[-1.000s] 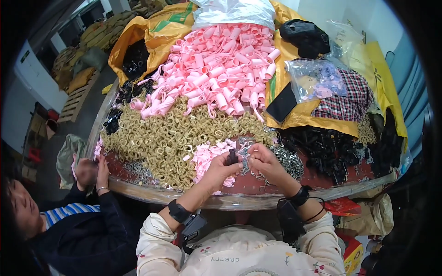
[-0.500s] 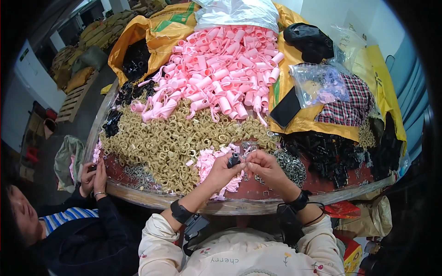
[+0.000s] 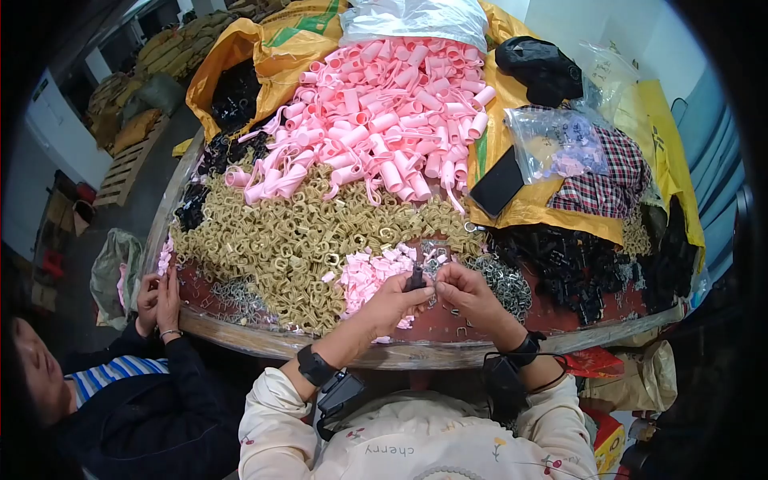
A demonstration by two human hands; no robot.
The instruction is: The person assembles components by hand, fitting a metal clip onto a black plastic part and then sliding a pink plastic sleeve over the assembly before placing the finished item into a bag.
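A small black plastic part [image 3: 415, 278] stands upright between the thumb and fingers of my left hand [image 3: 395, 304]. Close beside it, my right hand [image 3: 470, 294] has thumb and forefinger pinched together; whatever they grip is too small to make out. Under and beside my left hand lies a heap of small pink pieces [image 3: 370, 276]. Just past my right hand is a pile of small silvery metal clips [image 3: 504, 288]. Beyond both hands spreads a wide heap of tan ring-like parts [image 3: 296, 244].
Pink tubular handles [image 3: 392, 120] are piled at the far middle. Black parts [image 3: 572, 268] cover the right side, near a phone [image 3: 497, 182] on a yellow sack [image 3: 552, 210]. A co-worker's hands [image 3: 158, 304] are at the left table edge [image 3: 240, 340].
The black part in my left hand has tilted more upright. My right fingers remain pinched close to it. The co-worker's hands have shifted slightly.
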